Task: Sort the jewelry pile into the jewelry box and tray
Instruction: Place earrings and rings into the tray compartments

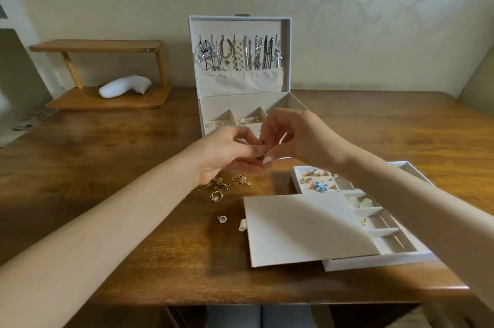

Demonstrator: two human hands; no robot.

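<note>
At the far left a wooden shelf [99, 45] stood on the counter [107, 167], clear of the work. The left hand [227, 156] hovered before the open jewelry box [240, 103], its fingers [251, 150] curled on a small piece [266, 146], too tiny to identify, probably to steady it. The jewelry pile [222, 186] lay loose just beneath that hand. The right hand [294, 138] met it, its fingers [270, 138] pinching the same piece, seemingly to separate it. Rightmost sat the tray [374, 263], half covered by a flat lid [302, 228].
</note>
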